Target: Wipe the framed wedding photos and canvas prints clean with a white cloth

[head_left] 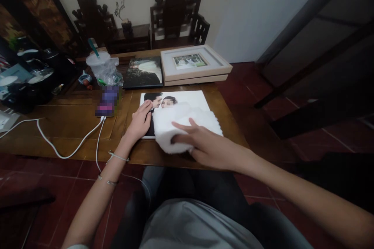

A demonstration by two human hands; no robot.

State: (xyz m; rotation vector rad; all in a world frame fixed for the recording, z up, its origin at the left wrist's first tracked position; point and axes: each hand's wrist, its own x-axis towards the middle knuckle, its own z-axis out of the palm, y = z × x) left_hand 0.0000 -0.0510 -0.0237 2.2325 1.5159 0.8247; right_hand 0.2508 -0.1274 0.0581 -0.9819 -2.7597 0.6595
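Note:
A photo print or album of a couple lies flat near the front edge of the wooden table. My left hand rests on its left side with the fingers stretched out. A soft white cloth, bunched and folded thick, covers much of the picture's lower and right part; it might be paper towel instead. My right hand grips the cloth at its near side, some fingers tucked into a fold and the index finger lying on top. The picture's lower right corner is hidden.
Behind lie a dark photo panel and stacked pale frames. To the left are a charging phone, white cables, a plastic cup with crumpled plastic, and teaware. The table ends just to the right.

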